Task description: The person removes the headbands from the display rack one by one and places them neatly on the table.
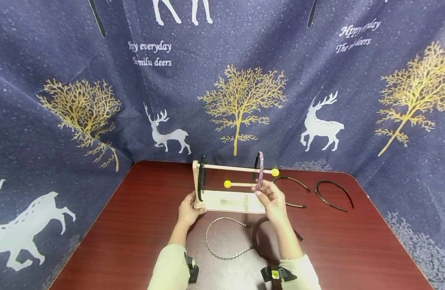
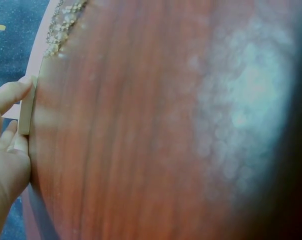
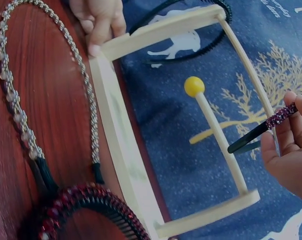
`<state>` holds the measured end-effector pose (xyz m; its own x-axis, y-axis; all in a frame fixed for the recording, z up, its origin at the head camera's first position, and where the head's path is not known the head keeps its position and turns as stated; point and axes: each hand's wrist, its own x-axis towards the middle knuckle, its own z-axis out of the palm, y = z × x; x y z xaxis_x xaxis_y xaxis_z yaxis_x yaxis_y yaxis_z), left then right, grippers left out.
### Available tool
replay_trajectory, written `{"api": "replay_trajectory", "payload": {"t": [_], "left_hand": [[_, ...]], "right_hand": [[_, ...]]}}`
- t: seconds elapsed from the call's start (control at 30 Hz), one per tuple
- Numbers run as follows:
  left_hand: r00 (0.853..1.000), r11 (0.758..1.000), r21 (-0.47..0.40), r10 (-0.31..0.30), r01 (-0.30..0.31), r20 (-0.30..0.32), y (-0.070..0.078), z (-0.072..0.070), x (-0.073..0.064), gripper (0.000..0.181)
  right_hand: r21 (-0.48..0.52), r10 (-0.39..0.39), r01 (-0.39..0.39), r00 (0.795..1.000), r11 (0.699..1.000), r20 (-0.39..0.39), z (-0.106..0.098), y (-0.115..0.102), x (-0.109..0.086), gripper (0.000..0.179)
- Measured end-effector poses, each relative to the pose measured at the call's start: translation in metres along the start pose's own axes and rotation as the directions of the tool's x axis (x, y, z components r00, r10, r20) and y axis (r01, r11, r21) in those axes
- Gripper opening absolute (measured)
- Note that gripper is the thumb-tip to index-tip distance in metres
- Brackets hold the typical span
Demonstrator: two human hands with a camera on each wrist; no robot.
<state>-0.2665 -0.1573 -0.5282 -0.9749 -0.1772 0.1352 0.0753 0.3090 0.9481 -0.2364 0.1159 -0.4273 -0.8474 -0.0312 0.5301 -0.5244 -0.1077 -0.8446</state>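
A pale wooden rack (image 1: 231,201) with two yellow-tipped rods stands on the table. At its left end my left hand (image 1: 188,210) grips the edge of the wood between thumb and fingers, as the left wrist view also shows. My right hand (image 1: 274,200) pinches a glittery pink-purple headband (image 1: 260,167) near one end. That headband stands upright around the upper rod (image 1: 229,167), close to its yellow ball. A black toothed headband (image 1: 200,181) hangs at the rod's left end. In the right wrist view, the pinched headband's dark tips (image 3: 247,139) point toward the lower rod (image 3: 218,135).
In front of the rack lie a silvery beaded headband (image 1: 208,237) and a dark red headband (image 1: 256,237). To the right are a brownish headband (image 1: 296,182) and a dark one (image 1: 327,201). A patterned blue cloth (image 1: 222,100) hangs behind the table (image 1: 128,225).
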Motion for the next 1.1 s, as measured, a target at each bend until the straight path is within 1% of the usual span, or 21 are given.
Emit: {"api": "replay_trajectory", "payload": {"t": [0.13,0.2,0.3,0.43,0.6,0.77,0.93,1.1], "left_hand": [[1.000,1.000,0.000,0.003,-0.003,-0.002,0.000,0.000,-0.001,0.079],[1.000,1.000,0.001,0.000,0.000,-0.002,0.001,0.000,-0.001,0.079],[1.000,1.000,0.003,0.002,-0.002,-0.001,0.001,-0.001,-0.001,0.079],[1.000,1.000,-0.004,0.002,-0.002,0.001,0.003,-0.001,-0.001,0.078],[1.000,1.000,-0.006,-0.007,0.007,0.004,0.003,-0.001,-0.001,0.078],[1.000,1.000,-0.021,-0.010,0.010,0.010,0.000,-0.001,0.000,0.079],[1.000,1.000,-0.014,-0.015,0.015,0.010,0.000,0.000,0.001,0.079],[1.000,1.000,0.007,-0.018,0.018,0.005,0.001,-0.001,0.000,0.078]], "right_hand": [[0.023,-0.026,0.027,0.999,0.999,-0.019,-0.007,-0.002,-0.001,0.030],[0.052,-0.041,0.042,0.999,0.998,-0.028,-0.011,-0.003,-0.001,0.031],[0.058,-0.049,0.052,0.998,0.997,-0.047,-0.017,-0.005,-0.002,0.031],[0.050,-0.040,0.043,0.997,0.998,-0.072,-0.025,-0.009,-0.004,0.029],[0.074,-0.022,0.029,0.996,0.997,-0.091,-0.032,-0.014,-0.007,0.030],[0.082,-0.002,0.012,0.992,0.997,-0.127,-0.039,-0.018,-0.009,0.029],[0.065,0.007,0.005,0.983,0.998,-0.181,-0.048,-0.022,-0.012,0.028],[0.102,0.033,-0.008,0.970,0.995,-0.239,-0.059,-0.023,-0.019,0.031]]}}
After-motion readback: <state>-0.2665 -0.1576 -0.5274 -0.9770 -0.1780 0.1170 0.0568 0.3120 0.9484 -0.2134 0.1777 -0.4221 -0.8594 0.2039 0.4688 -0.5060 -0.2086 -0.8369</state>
